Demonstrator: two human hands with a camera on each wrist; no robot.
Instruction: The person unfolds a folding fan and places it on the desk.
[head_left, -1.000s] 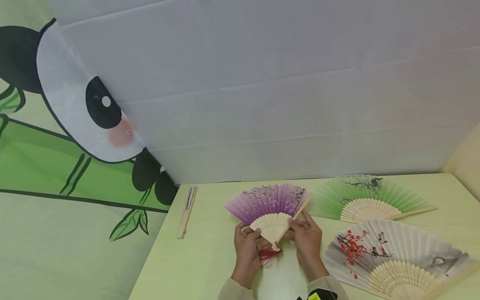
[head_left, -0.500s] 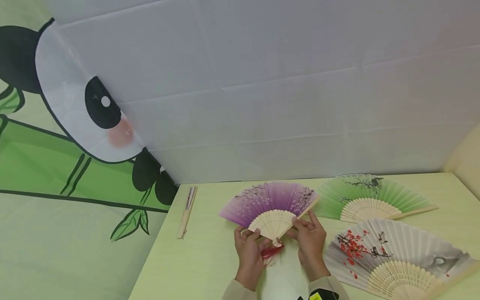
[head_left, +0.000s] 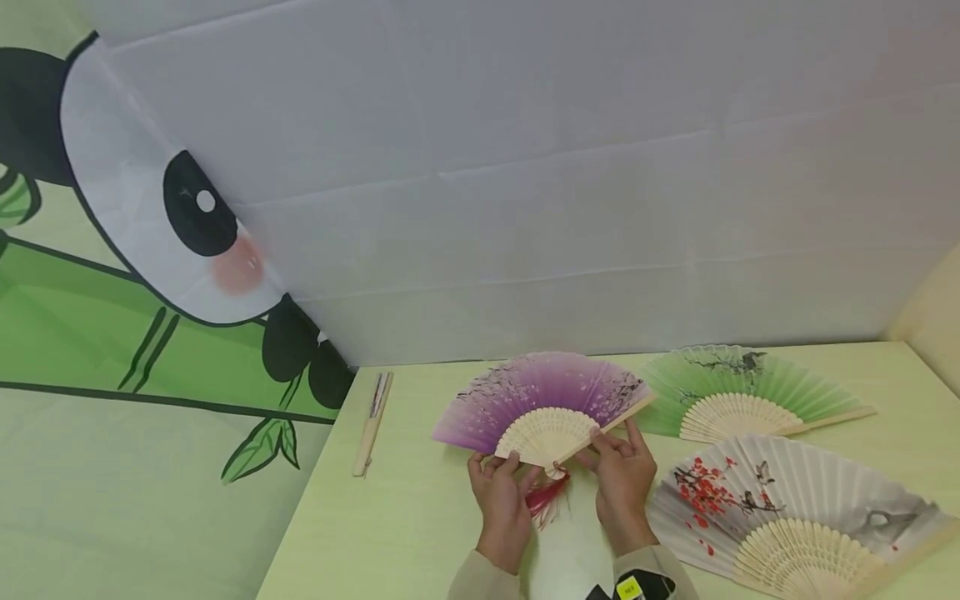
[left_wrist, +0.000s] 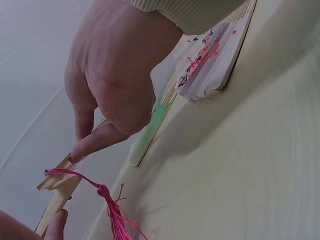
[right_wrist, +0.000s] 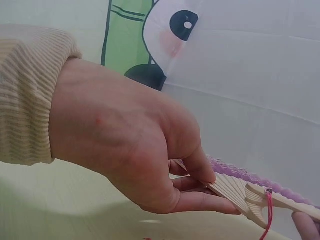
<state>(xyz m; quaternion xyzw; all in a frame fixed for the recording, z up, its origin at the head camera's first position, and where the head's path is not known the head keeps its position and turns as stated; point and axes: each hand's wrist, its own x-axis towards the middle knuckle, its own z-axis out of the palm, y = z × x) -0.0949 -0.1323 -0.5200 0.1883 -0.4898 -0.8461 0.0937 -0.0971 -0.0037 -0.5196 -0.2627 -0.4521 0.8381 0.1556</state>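
Observation:
A purple folding fan (head_left: 547,387) with pale wooden ribs is spread wide above the table, between both hands. My left hand (head_left: 502,507) pinches its left outer rib near the lower end. On the opposite side, my right hand (head_left: 626,483) grips the right guard stick between thumb and fingers, as the right wrist view also shows for that hand (right_wrist: 135,140). From the pivot hangs a red tassel (head_left: 547,496), seen in the left wrist view as a pink-red tassel (left_wrist: 115,215) on a cord.
A spread green folding fan (head_left: 738,396) lies at the back right, partly overlapped by the purple one. In front of it is a spread white fan with red blossoms (head_left: 795,508). A folded fan (head_left: 372,425) lies at the table's left. A white cloth wall (head_left: 562,208) rises behind.
The purple fan has spread wider, its left edge moving left and its right guard stick swinging right and down. My right hand has shifted slightly right with that stick.

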